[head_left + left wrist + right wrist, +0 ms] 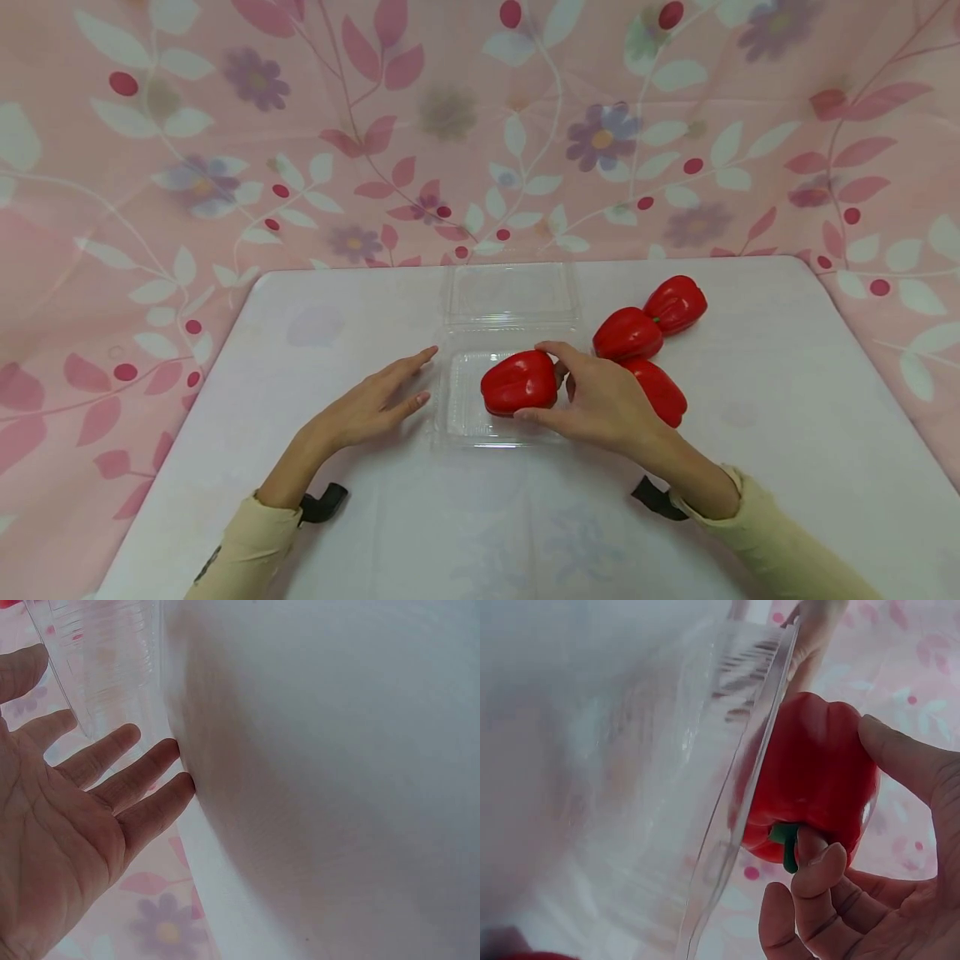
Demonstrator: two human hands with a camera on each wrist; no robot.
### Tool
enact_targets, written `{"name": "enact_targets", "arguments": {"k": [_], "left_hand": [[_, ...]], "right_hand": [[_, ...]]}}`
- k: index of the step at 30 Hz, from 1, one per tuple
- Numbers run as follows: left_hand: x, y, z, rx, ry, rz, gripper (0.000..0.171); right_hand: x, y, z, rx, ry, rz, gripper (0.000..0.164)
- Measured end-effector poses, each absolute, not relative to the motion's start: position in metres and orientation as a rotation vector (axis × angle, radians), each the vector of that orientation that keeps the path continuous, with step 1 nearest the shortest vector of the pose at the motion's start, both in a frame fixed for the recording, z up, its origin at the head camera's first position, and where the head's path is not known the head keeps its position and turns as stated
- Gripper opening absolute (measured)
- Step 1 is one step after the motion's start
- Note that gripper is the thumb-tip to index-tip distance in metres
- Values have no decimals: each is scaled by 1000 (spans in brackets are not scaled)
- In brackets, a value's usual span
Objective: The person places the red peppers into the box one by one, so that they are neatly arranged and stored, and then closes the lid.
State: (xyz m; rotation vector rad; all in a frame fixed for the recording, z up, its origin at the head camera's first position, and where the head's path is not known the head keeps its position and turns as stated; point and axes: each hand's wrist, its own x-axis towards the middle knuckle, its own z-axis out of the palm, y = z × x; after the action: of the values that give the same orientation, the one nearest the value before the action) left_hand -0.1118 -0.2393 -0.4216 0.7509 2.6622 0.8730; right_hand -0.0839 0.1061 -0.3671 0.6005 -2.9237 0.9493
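The right hand [606, 402] pinches the red pepper [517, 383], partly inside the clear box [462, 410], the left hand [367, 411] waits beside it with fingers spread, and the smooth, round pepper might slip and knock the thin box.

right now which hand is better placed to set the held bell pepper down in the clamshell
Probably the right hand: it holds the red bell pepper over the open plastic clamshell, while the left hand, beside the clamshell, is empty.

Free room before tray [462, 404], peppers [627, 334] blocking right
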Motion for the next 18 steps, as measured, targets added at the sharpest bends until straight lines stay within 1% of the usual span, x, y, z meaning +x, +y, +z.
{"name": "enact_targets", "arguments": {"k": [10, 18], "left_hand": [[-111, -239, -421, 745, 2658, 880, 68], [-112, -238, -420, 749, 2662, 862, 68]], "right_hand": [[-80, 89, -370, 631, -2949, 942, 83], [-76, 79, -376, 605, -2979, 938, 84]]}}
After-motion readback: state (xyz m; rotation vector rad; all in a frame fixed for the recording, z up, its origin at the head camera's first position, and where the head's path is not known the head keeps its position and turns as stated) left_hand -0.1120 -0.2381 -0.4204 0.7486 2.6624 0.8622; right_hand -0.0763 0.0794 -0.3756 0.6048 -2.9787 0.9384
